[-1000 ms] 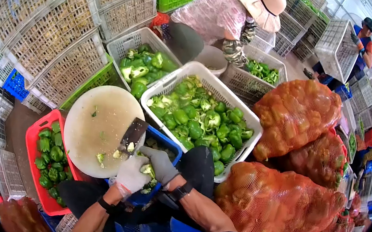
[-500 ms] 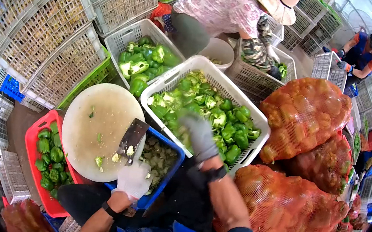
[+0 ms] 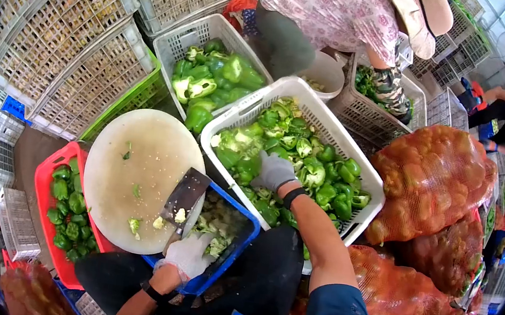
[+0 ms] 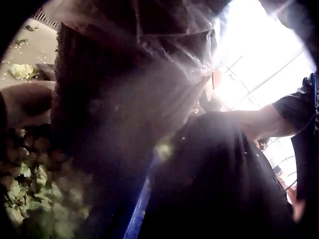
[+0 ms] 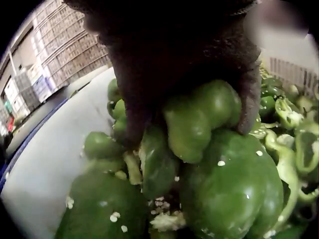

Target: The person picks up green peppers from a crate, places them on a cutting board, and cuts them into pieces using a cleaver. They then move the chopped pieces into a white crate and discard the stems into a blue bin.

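My left hand [image 3: 184, 254], in a white glove, hovers over the blue bin [image 3: 246, 239] of pepper scraps with its fingers loose. Its knuckles lie close to the handle of a cleaver [image 3: 188, 192], whose blade lies flat on the edge of the round cutting board [image 3: 136, 168]. The left wrist view is mostly dark, with scraps [image 4: 35, 194] below the hand. My right hand [image 3: 276, 172], in a grey glove, reaches into the white crate [image 3: 370, 214]. In the right wrist view its fingers grip a green bell pepper [image 5: 192, 124] from both sides, among other peppers.
A red crate [image 3: 43, 184] of whole green peppers stands left of the board. Another pepper crate [image 3: 165, 53] is behind it. Red mesh sacks [image 3: 431, 181] fill the right side. A person in a floral shirt [image 3: 329, 14] leans over a crate ahead; tall crate stacks [image 3: 59, 24] line the left.
My hands were together on a piece of pepper over the blue bin; the right hand has since moved away into the white crate. The left stays by the cleaver, its fingers now over the scraps.
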{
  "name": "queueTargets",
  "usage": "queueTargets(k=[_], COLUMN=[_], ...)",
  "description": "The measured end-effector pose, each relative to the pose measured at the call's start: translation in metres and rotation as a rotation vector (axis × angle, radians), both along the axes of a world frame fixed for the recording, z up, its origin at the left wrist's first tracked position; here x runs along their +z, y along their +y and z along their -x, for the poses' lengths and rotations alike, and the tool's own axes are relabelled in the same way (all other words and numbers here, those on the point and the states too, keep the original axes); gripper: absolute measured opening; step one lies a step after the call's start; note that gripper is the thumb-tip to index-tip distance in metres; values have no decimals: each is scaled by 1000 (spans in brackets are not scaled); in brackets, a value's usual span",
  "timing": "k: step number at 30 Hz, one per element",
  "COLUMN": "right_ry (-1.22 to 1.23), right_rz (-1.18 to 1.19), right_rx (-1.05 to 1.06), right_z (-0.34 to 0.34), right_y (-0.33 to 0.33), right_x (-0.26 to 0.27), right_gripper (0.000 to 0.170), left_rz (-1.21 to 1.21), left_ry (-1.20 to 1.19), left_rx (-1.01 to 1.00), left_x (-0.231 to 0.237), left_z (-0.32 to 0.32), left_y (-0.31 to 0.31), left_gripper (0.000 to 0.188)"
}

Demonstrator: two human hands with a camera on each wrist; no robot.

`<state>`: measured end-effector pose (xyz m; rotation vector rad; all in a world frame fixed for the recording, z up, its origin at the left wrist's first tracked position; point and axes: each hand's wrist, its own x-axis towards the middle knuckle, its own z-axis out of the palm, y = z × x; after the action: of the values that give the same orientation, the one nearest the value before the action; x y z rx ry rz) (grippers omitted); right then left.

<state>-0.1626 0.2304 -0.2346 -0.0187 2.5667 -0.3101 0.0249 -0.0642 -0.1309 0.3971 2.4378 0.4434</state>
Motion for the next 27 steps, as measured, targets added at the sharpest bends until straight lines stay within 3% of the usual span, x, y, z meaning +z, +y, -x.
queueTargets(k=[2, 5, 7, 11, 14, 18, 22, 24, 27], right_ry=[35, 117, 78, 233, 203, 151, 229, 222, 262], right_rz=[83, 128, 157, 2, 44, 111, 229, 302, 417], right_rx=[-40, -136, -307, -315, -387, -460, -467, -359, -195], right_z=[-2, -5, -6, -22, -6, -2, -15, -25, -38], right_y=[15, 34, 34, 42, 44, 48, 42, 35, 18], right_x=[1, -19, 1, -25, -48, -26, 16, 55, 95], right_gripper=[92, 76, 61, 52, 44, 41, 43, 42, 43], left_rz=[14, 14, 23, 42, 27, -2, -220, -290, -340], left_ry=[-19, -22, -48, -93, -98, -121, 155, 392, 535], left_rx=[-4, -6, 1, -3, 1, 18, 154, 155, 177], left_x=[-9, -7, -1, -1, -5, 6, 9, 4, 30], left_z=[-2, 1, 6, 11, 10, 21, 38, 62, 96], left_y=[-2, 4, 5, 11, 12, 17, 21, 33, 58], left_gripper=[59, 56, 55, 53, 52, 50, 47, 47, 50])
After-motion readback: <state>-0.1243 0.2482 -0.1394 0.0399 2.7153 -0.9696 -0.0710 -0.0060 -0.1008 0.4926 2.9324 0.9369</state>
